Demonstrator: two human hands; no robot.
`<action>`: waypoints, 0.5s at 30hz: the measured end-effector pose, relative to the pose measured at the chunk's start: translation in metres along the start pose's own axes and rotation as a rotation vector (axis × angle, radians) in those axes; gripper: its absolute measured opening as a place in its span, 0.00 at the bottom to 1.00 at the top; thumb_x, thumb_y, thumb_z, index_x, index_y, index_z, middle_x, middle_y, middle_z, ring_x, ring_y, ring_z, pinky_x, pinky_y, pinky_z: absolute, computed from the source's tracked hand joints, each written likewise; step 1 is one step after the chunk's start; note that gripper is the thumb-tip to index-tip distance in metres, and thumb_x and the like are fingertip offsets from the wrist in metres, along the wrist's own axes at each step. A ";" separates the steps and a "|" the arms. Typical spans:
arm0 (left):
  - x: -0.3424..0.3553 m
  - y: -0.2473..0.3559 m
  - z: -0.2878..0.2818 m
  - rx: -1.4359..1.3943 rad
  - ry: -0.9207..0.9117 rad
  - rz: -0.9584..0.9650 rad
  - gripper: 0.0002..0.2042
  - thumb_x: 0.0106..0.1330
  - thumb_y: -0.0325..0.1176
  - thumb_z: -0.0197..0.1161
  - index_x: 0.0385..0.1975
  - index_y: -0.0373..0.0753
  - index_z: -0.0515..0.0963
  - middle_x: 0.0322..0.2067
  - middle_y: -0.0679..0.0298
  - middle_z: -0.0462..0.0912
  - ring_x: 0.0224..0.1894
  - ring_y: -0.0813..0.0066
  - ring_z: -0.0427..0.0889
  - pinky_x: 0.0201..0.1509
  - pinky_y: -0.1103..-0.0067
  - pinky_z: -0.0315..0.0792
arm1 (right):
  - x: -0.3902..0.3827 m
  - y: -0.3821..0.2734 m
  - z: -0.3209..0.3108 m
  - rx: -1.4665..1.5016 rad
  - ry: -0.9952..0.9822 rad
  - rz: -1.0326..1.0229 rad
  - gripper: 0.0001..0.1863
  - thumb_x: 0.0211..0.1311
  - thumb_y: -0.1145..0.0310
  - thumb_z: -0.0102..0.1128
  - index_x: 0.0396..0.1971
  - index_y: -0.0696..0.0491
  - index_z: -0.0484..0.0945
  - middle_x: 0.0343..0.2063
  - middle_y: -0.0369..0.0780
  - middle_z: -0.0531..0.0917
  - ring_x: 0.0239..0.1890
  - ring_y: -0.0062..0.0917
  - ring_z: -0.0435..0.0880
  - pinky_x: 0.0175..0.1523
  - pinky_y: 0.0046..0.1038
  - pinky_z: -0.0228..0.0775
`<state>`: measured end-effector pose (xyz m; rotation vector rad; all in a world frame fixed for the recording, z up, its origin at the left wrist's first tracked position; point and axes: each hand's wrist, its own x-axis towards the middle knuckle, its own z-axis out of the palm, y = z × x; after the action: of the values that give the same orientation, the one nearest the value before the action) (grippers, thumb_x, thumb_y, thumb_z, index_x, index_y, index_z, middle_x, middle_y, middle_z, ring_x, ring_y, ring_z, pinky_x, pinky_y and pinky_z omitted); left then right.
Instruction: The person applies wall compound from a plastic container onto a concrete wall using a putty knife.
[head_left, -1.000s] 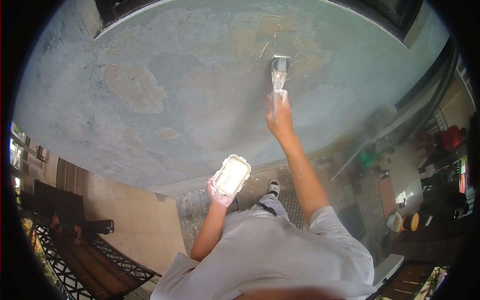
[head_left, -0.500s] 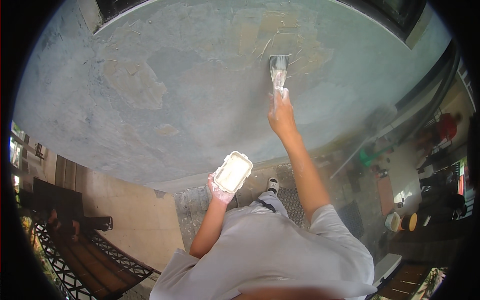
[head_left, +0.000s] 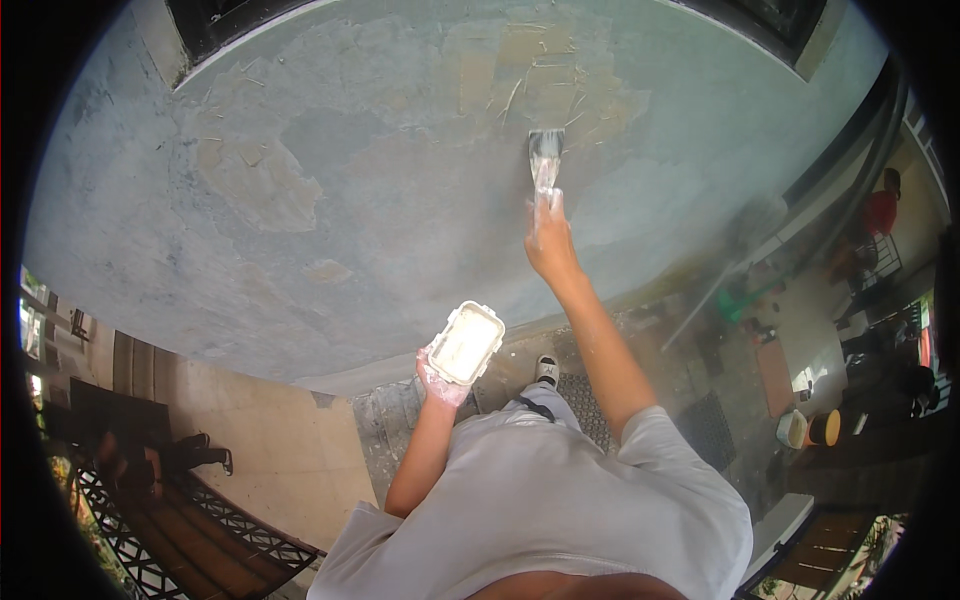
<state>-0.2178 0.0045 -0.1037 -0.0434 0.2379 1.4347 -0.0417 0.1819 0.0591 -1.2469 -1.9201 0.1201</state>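
Observation:
My right hand point(head_left: 549, 228) is wrapped round the handle of a putty knife point(head_left: 545, 150), its wide metal blade against the grey-green wall point(head_left: 400, 230). White smears cover its fingers and the tool. Just above the blade lies a beige patch of filler point(head_left: 550, 85) with raised ridges. Lower and nearer, my left hand point(head_left: 440, 385) grips a small white plastic tub point(head_left: 467, 343) from below and the side. Pale paste coats the inside of the tub. This hand is dusted white too. Another beige patch point(head_left: 262, 180) spreads on the wall at the left.
Dark-framed openings point(head_left: 765, 25) cut into the wall at the top. A paved floor point(head_left: 390, 430) runs along its base. To the right stand buckets point(head_left: 793, 430), a green object point(head_left: 735, 305) and a person in red point(head_left: 882, 212). A bench point(head_left: 200, 530) is at lower left.
My right hand has drawn the putty knife down the wall, a little toward me and away from the ridged patch. The left hand and tub stay almost where they were.

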 end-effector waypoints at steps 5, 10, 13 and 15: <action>0.001 -0.002 -0.010 0.029 0.009 0.032 0.39 0.60 0.57 0.48 0.67 0.37 0.64 0.65 0.48 0.68 0.63 0.42 0.71 0.59 0.47 0.72 | -0.026 0.010 -0.013 0.397 0.117 0.098 0.33 0.74 0.71 0.43 0.73 0.58 0.42 0.54 0.58 0.71 0.36 0.43 0.81 0.37 0.40 0.75; 0.006 0.000 -0.013 0.048 -0.054 0.051 0.42 0.58 0.59 0.54 0.69 0.38 0.61 0.67 0.48 0.66 0.65 0.41 0.68 0.59 0.45 0.72 | -0.012 -0.012 -0.071 1.159 0.069 0.235 0.27 0.77 0.62 0.40 0.68 0.59 0.51 0.57 0.56 0.72 0.29 0.24 0.81 0.26 0.21 0.71; 0.009 0.001 -0.013 0.033 -0.038 0.049 0.42 0.57 0.58 0.56 0.69 0.39 0.62 0.67 0.49 0.66 0.65 0.40 0.68 0.57 0.45 0.73 | -0.011 -0.014 -0.083 1.391 0.055 0.272 0.25 0.77 0.59 0.40 0.64 0.59 0.56 0.53 0.54 0.75 0.26 0.21 0.80 0.24 0.16 0.68; 0.008 0.001 -0.007 0.057 -0.076 0.038 0.42 0.56 0.58 0.57 0.69 0.39 0.61 0.67 0.49 0.65 0.65 0.40 0.68 0.58 0.46 0.73 | -0.017 -0.014 -0.086 1.462 0.054 0.302 0.23 0.77 0.59 0.40 0.63 0.59 0.58 0.51 0.54 0.77 0.25 0.21 0.79 0.24 0.17 0.68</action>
<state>-0.2186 0.0108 -0.1123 0.0621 0.2180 1.4631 0.0096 0.1322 0.1120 -0.4460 -1.0250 1.3361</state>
